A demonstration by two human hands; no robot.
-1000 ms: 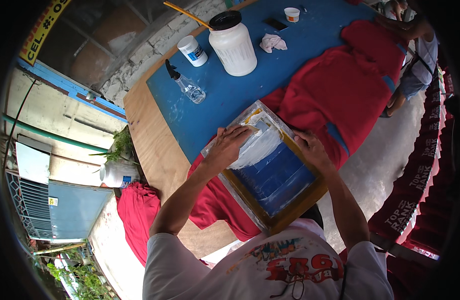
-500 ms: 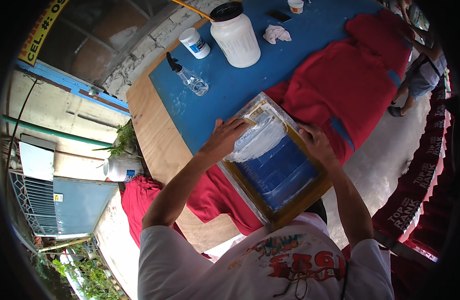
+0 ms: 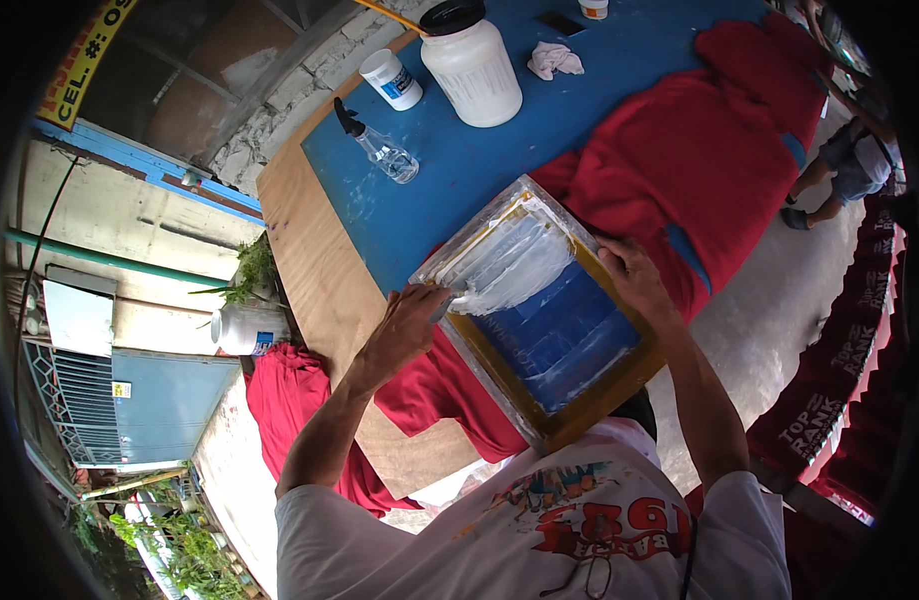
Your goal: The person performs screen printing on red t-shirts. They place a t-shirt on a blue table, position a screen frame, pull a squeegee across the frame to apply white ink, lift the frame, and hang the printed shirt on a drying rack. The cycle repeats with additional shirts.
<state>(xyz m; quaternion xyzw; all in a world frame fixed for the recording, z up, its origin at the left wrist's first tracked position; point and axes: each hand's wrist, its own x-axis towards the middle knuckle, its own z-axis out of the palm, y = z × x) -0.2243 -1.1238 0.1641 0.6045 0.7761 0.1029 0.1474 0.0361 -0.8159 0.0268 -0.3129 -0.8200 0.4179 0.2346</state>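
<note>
A screen-printing frame with a blue mesh and white ink over its upper part rests on red fabric on the table. My left hand is at the frame's left edge, fingers closed on a small scraper, partly hidden by the fingers. My right hand grips the frame's right edge, fingers wrapped over it. More red fabric lies under and left of the frame.
On the blue tabletop stand a large white jar, a tub, a spray bottle and crumpled cloth. Plywood edges the left. A co-worker's legs show at right; printed red fabric pieces line that side.
My left hand has moved down and left with the scraper, to the frame's left edge. The white ink now spreads across the top of the mesh. My right hand keeps its hold.
</note>
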